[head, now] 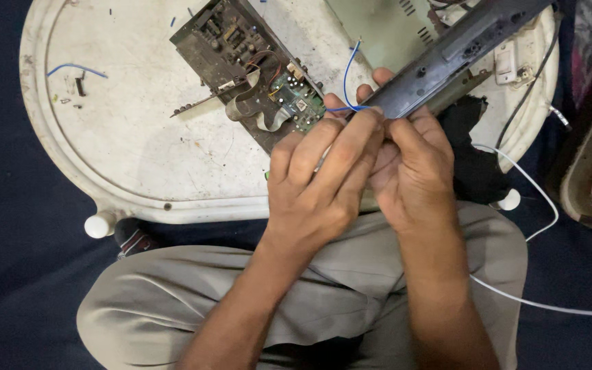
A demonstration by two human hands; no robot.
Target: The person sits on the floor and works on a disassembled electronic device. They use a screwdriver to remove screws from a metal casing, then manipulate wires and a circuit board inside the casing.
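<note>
We're sitting on a dark blue floor covering [8, 226] with a scuffed white oval bench [125, 144] pulled up right over our knees, the top of it stained and scratched.

Both hands are bunched together just over the near edge of the bench. Our left hand [320, 181] has its fingers curled tight, pinching at the end of a thin blue wire [345, 82] that loops up from the fingertips and back down. Our right hand [412, 168] is wrapped narrow around the lower end of a long dark plastic panel [447, 58], which slants up toward the top right corner. The panel is dusty grey-black with a few small holes and a raised ridge along it.

Just beside the left hand's fingers lies a brown circuit board [241, 55], tilted diagonally, with a small green section at its near end, a grey ribbon cable [251, 103] curling off it and some red wires on top.

A loose bit of blue wire [77, 68] sits well apart on the far left of the bench. A white cable [536, 205] trails off to the right across the floor covering.
</note>
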